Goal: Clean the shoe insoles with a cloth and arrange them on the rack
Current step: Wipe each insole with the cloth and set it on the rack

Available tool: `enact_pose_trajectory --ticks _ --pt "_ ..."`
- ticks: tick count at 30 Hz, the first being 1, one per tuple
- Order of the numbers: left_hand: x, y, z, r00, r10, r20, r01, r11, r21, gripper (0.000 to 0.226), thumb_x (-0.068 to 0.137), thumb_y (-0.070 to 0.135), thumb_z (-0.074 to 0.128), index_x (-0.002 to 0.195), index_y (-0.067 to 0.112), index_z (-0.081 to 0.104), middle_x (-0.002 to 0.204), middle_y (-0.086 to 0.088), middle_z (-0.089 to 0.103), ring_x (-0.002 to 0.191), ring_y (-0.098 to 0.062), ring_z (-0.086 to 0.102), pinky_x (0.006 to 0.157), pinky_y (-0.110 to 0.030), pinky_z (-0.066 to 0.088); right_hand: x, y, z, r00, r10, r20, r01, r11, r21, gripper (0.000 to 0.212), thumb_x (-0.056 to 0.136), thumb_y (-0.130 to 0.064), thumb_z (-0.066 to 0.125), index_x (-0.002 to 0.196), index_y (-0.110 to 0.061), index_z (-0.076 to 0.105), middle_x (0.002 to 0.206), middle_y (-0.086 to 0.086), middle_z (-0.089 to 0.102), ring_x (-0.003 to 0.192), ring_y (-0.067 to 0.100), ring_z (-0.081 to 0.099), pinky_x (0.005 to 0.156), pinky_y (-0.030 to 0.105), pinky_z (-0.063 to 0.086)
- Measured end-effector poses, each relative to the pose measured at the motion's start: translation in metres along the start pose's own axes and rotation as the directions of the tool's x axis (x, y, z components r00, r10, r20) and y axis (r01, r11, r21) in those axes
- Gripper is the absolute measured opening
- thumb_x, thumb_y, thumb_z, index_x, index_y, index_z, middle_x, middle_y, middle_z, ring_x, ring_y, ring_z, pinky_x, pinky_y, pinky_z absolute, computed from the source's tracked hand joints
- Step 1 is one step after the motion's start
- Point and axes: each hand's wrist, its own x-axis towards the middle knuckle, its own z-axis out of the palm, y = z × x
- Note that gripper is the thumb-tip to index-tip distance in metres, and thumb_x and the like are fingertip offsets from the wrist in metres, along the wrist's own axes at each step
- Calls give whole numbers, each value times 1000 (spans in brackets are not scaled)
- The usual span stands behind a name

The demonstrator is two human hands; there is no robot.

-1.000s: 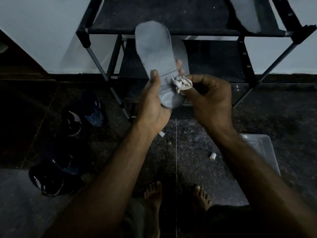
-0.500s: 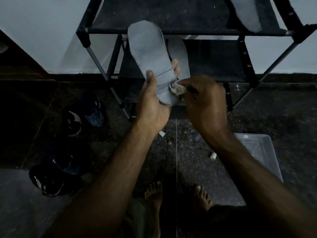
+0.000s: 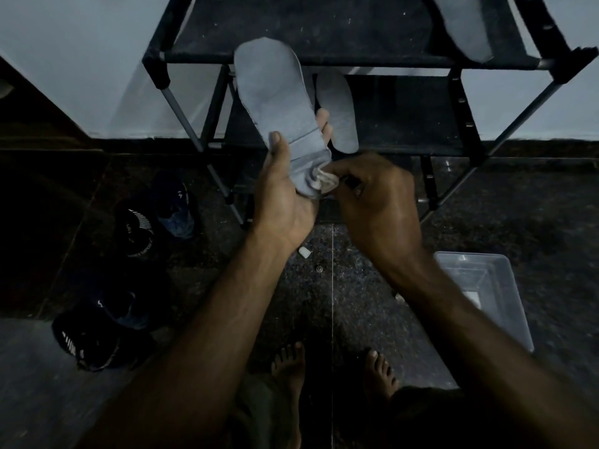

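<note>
My left hand (image 3: 282,202) grips a grey insole (image 3: 275,98) by its heel end, toe pointing up in front of the black shoe rack (image 3: 324,58). My right hand (image 3: 379,199) pinches a small crumpled white cloth (image 3: 324,183) and presses it on the insole's heel. A second grey insole (image 3: 338,115) lies on the rack's middle shelf just behind the held one. A third insole (image 3: 463,24) lies on the top shelf at the right.
Dark shoes (image 3: 142,228) and another pair (image 3: 94,332) sit on the floor at the left. A clear plastic box (image 3: 486,286) stands on the floor at the right. Small white scraps (image 3: 304,252) lie on the dark floor near my bare feet (image 3: 288,371).
The held insole has tilted a little to the left. My right hand with the cloth has slid down toward the insole's heel end.
</note>
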Motion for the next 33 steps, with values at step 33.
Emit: enact_pose_trajectory --ticks 33 --pt "-7 -8 5 983 -101 151 110 992 -57 63 103 45 18 150 4 24 153 -18 31 132 -27 44 95 -36 51 14 8 -8 993 -3 -116 -6 997 -76 15 88 1 63 95 -8 74 88 9 71 77 19 64 66 37 55"
